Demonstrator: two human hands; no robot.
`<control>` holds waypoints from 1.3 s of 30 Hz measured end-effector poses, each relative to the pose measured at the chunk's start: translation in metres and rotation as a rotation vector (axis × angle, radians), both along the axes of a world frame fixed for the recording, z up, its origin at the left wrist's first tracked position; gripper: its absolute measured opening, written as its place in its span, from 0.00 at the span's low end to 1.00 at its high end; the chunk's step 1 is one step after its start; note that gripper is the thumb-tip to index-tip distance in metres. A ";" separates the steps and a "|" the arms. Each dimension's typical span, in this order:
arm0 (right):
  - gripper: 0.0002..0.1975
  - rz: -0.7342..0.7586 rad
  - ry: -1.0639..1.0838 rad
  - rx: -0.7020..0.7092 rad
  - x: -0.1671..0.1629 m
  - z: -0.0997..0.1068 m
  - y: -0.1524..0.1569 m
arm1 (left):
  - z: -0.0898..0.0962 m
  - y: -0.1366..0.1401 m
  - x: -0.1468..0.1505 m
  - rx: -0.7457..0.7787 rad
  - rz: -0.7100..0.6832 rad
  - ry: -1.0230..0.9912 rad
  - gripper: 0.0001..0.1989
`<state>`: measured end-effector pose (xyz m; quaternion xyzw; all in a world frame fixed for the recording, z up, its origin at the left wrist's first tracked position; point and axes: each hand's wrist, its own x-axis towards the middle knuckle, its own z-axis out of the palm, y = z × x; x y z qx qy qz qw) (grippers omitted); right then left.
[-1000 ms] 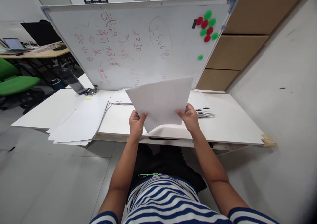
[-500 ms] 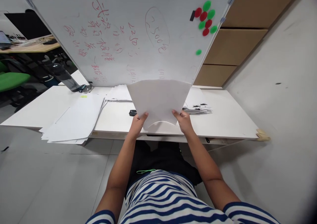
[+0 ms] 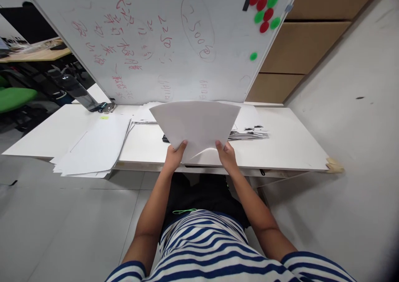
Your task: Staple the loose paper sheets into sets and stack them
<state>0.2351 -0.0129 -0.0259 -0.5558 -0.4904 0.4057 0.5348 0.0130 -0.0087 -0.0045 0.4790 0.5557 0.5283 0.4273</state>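
Observation:
White paper (image 3: pixel 199 124), a single sheet or a thin stack, I cannot tell which, is held up above the front of the white table (image 3: pixel 293 144). My left hand (image 3: pixel 175 156) grips its lower left side, thumb on the near face. On the lower right side my right hand (image 3: pixel 227 155) grips it in the same way. The lower edge bows upward between the hands. Behind the held paper, paper stacks (image 3: pixel 249 117) lie on the table, partly hidden. A small black object (image 3: pixel 165 139) peeks out beside the left edge of the paper.
A whiteboard (image 3: pixel 224 40) with red writing and round magnets (image 3: pixel 262 3) stands at the back. Loose sheets (image 3: pixel 93 149) overhang the table's front left edge. A clear bottle (image 3: pixel 77 91) leans near the back left. Cardboard boxes (image 3: pixel 277 86) and a wall (image 3: pixel 358 128) border the right.
The view has shifted, so the whiteboard sits higher in the picture. The paper's top edge has spread wider, and its lower edge bows differently. Both hands keep their grip.

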 end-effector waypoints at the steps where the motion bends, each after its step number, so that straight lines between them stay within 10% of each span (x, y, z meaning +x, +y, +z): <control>1: 0.28 -0.004 0.026 0.028 0.000 -0.002 -0.002 | 0.002 -0.001 -0.001 -0.008 0.018 0.018 0.25; 10: 0.24 -0.052 0.528 -0.017 -0.008 -0.020 -0.026 | 0.030 -0.016 0.013 0.080 0.132 -0.257 0.25; 18: 0.21 -0.028 0.300 0.060 -0.021 -0.015 -0.053 | -0.011 -0.038 0.068 -0.070 0.061 -0.319 0.31; 22: 0.20 -0.245 0.175 -0.040 0.026 -0.035 -0.053 | -0.019 -0.030 0.043 0.060 -0.035 -0.085 0.28; 29: 0.23 -0.291 0.469 -0.232 0.108 -0.041 -0.063 | -0.031 0.044 -0.049 0.329 -0.055 1.019 0.28; 39: 0.26 -0.170 0.465 -0.338 0.095 -0.029 -0.074 | -0.053 0.063 -0.064 0.328 -0.054 1.088 0.20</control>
